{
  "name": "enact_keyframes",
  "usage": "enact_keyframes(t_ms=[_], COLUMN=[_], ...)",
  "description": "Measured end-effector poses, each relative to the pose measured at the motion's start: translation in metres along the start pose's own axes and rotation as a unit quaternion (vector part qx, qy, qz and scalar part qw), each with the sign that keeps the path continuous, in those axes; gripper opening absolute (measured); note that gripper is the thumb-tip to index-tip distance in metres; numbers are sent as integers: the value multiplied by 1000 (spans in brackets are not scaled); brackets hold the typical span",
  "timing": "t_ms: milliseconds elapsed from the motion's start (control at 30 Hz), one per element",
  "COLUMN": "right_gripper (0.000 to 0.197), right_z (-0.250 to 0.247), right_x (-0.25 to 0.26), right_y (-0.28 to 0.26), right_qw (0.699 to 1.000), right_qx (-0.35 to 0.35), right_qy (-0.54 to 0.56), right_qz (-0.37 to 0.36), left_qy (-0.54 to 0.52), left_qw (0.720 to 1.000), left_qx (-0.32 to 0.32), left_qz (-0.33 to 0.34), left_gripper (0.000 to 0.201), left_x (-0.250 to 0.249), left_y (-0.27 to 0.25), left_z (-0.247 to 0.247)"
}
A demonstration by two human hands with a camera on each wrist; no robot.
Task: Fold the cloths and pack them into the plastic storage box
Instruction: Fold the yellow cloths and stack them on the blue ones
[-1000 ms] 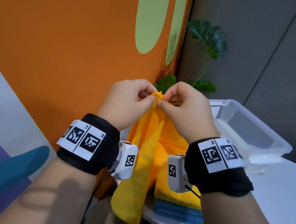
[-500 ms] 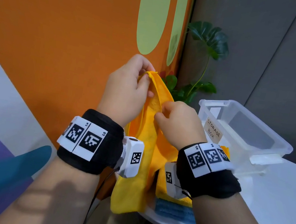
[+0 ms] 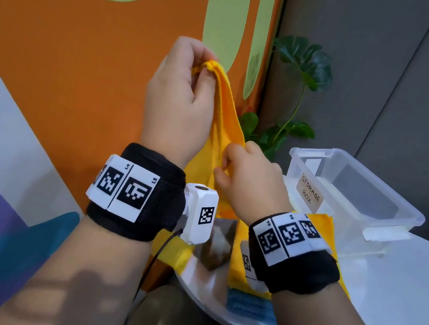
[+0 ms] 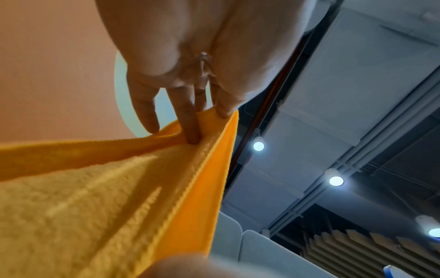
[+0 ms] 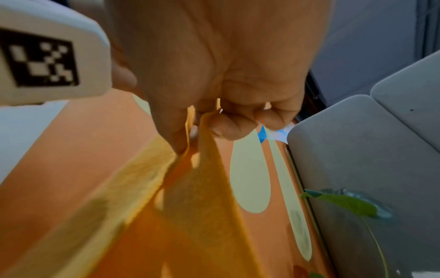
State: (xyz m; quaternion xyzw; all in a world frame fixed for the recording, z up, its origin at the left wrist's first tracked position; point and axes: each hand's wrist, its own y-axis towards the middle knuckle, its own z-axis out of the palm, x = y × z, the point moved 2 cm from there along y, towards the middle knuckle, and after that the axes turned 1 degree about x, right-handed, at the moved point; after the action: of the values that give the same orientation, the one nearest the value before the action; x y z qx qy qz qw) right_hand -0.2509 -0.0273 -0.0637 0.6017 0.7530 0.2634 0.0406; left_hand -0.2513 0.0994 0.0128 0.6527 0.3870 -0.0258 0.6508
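A yellow cloth hangs in the air in front of the orange wall. My left hand pinches its top corner up high; the left wrist view shows the fingers tucked into the cloth hem. My right hand pinches the cloth's edge lower down, thumb and fingers closed on the fabric. A clear plastic storage box, labelled and empty, stands on the white table to the right. Folded yellow and blue cloths lie stacked under my right wrist.
The round white table edge curves just below my wrists. A leafy plant stands behind the box in the corner. The orange wall is close on the left, grey panels on the right.
My left hand has lifted the cloth's corner up and left. My right hand has slid down the cloth's edge, away from the left hand. The storage box label has come into sight.
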Motion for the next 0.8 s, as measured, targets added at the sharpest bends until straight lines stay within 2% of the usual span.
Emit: enact_keyframes(t_ms=[100, 267, 367, 533, 700, 800], right_gripper=[13, 46, 55, 44, 39, 37], right_z=[3, 6, 7, 10, 5, 1], right_x=[1, 0, -1, -2, -15, -24], right_y=[-4, -1, 2, 5, 3, 3], right_qw=[999, 990, 989, 989, 989, 990], right_qx=[29, 45, 43, 54, 67, 82], right_qy=[24, 119, 117, 101, 108, 65], right_qz=[9, 60, 77, 91, 81, 90], left_qy=[-17, -28, -42, -42, -9, 7], left_qw=[1000, 999, 999, 999, 999, 996], left_qx=[-6, -6, 2, 20, -44, -84], left_qz=[17, 23, 21, 27, 6, -12], left_gripper=[11, 10, 11, 11, 8, 8], left_x=[-8, -13, -15, -19, 1, 18], left_y=[3, 4, 1, 0, 12, 19], left_z=[-1, 0, 2, 3, -13, -25])
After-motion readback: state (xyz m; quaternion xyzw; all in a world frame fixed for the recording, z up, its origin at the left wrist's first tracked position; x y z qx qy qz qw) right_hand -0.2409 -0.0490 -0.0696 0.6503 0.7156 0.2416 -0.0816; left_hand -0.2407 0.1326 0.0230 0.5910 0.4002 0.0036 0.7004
